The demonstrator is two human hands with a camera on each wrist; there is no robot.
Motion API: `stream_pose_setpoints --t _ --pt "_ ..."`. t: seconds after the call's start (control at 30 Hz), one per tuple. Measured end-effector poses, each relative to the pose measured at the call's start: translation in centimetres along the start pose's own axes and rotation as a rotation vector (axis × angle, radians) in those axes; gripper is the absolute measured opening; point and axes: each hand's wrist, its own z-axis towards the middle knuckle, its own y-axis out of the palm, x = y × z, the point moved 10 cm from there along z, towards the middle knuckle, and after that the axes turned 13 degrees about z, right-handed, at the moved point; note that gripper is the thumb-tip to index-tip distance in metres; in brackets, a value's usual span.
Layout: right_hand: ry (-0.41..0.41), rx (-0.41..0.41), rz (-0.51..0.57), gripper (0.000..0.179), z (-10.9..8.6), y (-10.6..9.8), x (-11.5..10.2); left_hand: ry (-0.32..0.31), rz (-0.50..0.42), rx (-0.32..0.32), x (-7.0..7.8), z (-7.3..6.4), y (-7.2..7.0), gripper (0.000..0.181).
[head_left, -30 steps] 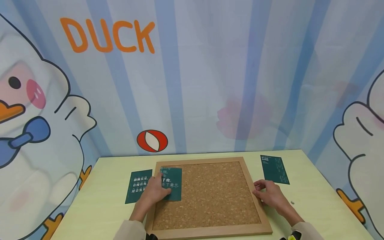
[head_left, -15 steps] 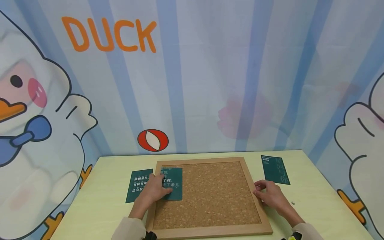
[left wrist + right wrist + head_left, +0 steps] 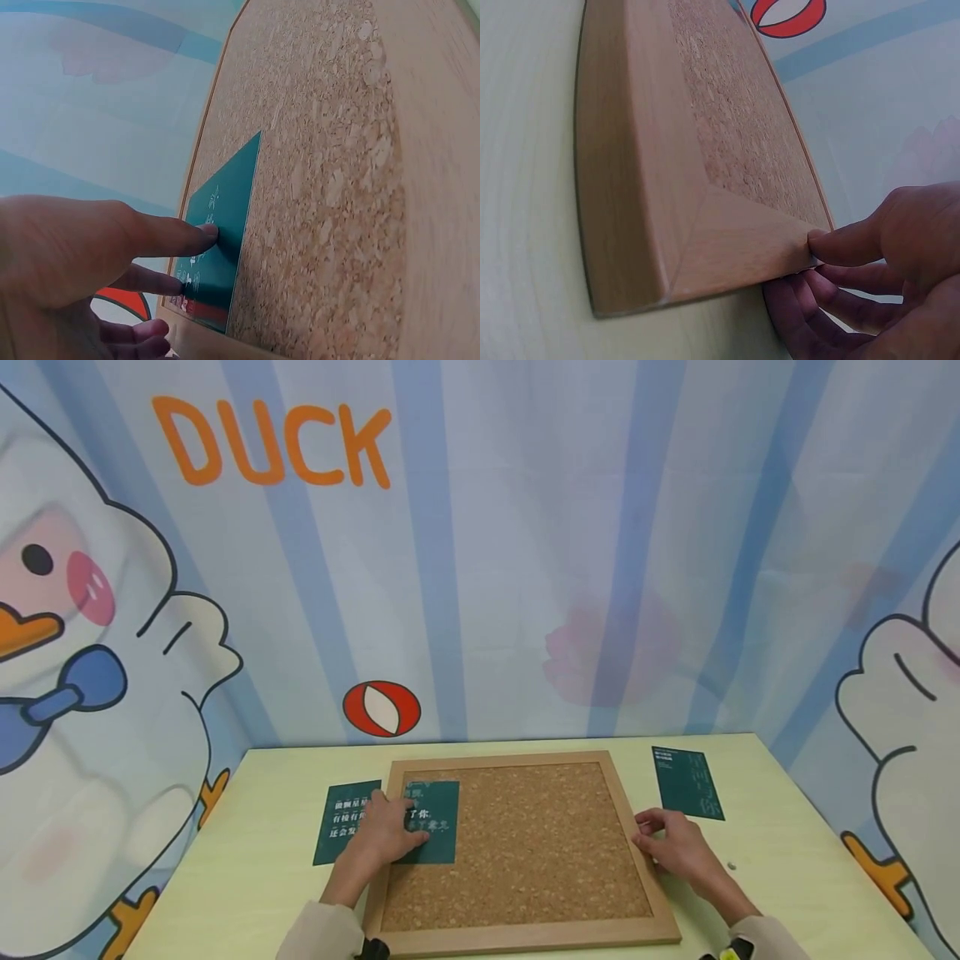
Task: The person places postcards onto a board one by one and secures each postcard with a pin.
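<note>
A wood-framed cork board (image 3: pixel 540 843) lies flat on the table. On its upper left part is a dark green card (image 3: pixel 442 843) printed with white characters. My left hand (image 3: pixel 385 831) rests its thumb and a fingertip on this card; the left wrist view shows them nearly straight on its face, the other fingers loosely bent. The hand covers the card's left part. At the board's right edge, my right hand (image 3: pixel 671 842) holds the frame (image 3: pixel 735 244), thumb on the rim and fingers curled against its side, their tips partly hidden.
Another green card (image 3: pixel 348 818) lies left of the board, partly behind the left hand. A third green card (image 3: pixel 688 783) lies right of the board at the back. A small grey object (image 3: pixel 732 866) sits near the right wrist. A printed curtain (image 3: pixel 510 552) stands behind the table.
The card under my left hand has shifted slightly right and straightened a little against the board. My right hand stays at the frame's right edge.
</note>
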Motion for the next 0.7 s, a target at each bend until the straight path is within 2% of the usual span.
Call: stream_pose_setpoints --t 0.2,0.33,0.7 --pt "0.006 0.001 0.003 0.034 0.0 0.0 0.0 -0.005 0.063 0.030 -0.2 -0.2 -0.3 0.062" --pt "0.005 0.000 0.010 0.034 0.0 0.1 0.0 -0.023 0.070 0.040 -0.5 -0.6 -0.6 0.061" --pt "0.005 0.004 0.010 0.035 0.0 0.0 0.1 -0.074 -0.014 -0.016 -1.0 -0.6 -0.2 0.061"
